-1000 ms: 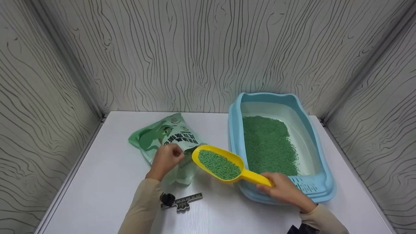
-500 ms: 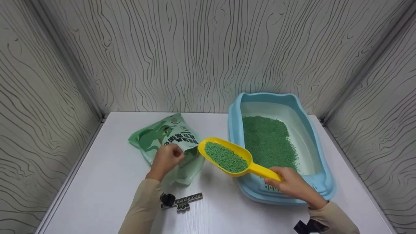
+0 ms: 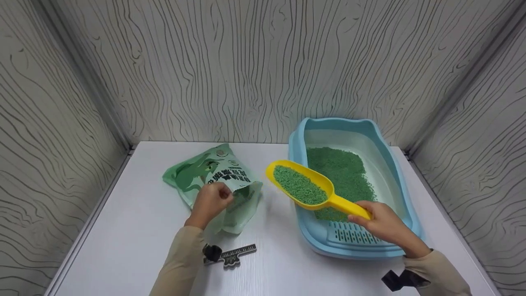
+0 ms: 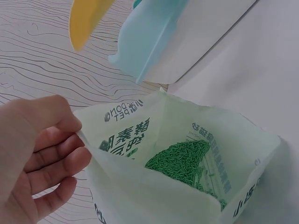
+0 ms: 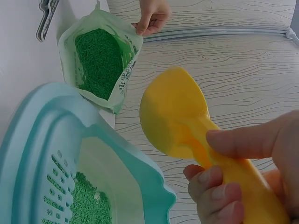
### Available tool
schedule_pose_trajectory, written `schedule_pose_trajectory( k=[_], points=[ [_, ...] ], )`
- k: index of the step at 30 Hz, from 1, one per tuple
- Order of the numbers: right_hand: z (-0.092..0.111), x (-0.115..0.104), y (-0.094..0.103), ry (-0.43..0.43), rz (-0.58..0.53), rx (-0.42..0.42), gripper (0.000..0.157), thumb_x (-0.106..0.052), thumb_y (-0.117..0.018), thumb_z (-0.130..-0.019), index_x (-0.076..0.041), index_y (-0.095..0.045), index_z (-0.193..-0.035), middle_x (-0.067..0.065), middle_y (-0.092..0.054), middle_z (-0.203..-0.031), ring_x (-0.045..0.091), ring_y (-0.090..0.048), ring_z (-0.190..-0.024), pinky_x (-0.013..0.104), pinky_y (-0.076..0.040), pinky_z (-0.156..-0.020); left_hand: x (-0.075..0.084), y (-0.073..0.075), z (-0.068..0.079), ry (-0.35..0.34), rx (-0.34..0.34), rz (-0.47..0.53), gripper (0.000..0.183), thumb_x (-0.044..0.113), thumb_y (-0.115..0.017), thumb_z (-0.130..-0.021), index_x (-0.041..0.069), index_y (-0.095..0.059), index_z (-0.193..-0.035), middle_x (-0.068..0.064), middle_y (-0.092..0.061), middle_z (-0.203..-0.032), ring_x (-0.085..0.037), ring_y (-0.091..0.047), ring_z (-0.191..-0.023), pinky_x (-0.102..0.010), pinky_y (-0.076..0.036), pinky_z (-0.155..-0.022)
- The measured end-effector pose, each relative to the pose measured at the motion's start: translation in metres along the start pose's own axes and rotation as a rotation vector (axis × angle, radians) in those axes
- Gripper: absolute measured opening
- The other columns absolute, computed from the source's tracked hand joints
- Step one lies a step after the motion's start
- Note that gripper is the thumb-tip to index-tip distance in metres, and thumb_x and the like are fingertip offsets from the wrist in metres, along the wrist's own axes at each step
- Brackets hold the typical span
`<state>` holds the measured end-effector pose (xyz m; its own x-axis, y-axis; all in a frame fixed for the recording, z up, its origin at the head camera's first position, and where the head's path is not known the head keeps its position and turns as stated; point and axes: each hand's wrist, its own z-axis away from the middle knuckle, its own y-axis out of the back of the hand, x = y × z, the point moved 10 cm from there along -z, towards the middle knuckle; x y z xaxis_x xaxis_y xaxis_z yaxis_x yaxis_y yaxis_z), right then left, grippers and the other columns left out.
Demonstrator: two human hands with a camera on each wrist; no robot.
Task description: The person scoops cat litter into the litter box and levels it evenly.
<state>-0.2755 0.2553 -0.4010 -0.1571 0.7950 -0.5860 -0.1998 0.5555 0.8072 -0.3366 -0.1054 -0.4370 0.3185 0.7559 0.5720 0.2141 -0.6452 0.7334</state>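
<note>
My left hand [image 3: 211, 201] pinches the rim of a pale green litter bag [image 3: 240, 213], holding its mouth apart. Green pellets [image 4: 180, 161] show inside the bag in the left wrist view. My right hand [image 3: 382, 222] grips the handle of a yellow scoop [image 3: 349, 205], heaped with green pellets [image 3: 300, 185]. The scoop is level, its bowl partly over the left wall of a blue litter box [image 3: 302, 152]. A bed of green pellets [image 3: 349, 168] covers the left part of the box floor. From the right wrist view, only the scoop's underside shows.
A dark bag clip [image 3: 231, 257] with a ruler-like edge lies on the white table [image 3: 135, 230], beside my left wrist. Wood-patterned panels [image 3: 230, 74] enclose the back and both sides. The litter box has a slotted front ledge [image 3: 355, 233].
My right hand has carried the loaded scoop to the right and away from me, from the bag's mouth toward the litter box. The left hand stays put on the bag.
</note>
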Motion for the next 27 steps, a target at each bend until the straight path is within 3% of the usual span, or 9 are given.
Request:
schedule_pose_trajectory(
  k=[10,22,27],
  points=[
    [-0.004,0.008,0.018,-0.031,0.025,0.060,0.037,-0.024,-0.061,-0.087,0.004,-0.060,-0.110,0.006,-0.058,-0.076,0.007,-0.043,-0.057,0.021,-0.038,-0.051,-0.001,-0.002,-0.001,0.008,-0.008,0.000,0.006,0.008,-0.068,-0.073,0.009,-0.065,-0.068,-0.003,-0.067,-0.067,-0.007,-0.058,-0.061,-0.019,-0.047,-0.056],
    [-0.009,0.015,0.027,-0.019,0.011,0.071,0.031,-0.021,-0.060,-0.088,0.005,-0.060,-0.104,0.006,-0.054,-0.070,0.004,-0.041,-0.054,0.020,-0.037,-0.048,-0.001,-0.001,0.000,-0.007,-0.005,-0.003,0.007,0.007,-0.066,-0.074,0.010,-0.065,-0.069,-0.002,-0.066,-0.067,-0.007,-0.058,-0.062,-0.019,-0.048,-0.057],
    [-0.009,0.023,0.031,-0.053,0.032,0.072,0.035,-0.025,-0.060,-0.088,0.005,-0.060,-0.105,0.006,-0.054,-0.072,0.006,-0.042,-0.055,0.021,-0.038,-0.049,-0.002,-0.002,0.000,0.001,-0.004,-0.005,0.006,0.007,-0.067,-0.074,0.009,-0.065,-0.069,-0.003,-0.066,-0.067,-0.007,-0.057,-0.061,-0.018,-0.047,-0.057]
  ],
)
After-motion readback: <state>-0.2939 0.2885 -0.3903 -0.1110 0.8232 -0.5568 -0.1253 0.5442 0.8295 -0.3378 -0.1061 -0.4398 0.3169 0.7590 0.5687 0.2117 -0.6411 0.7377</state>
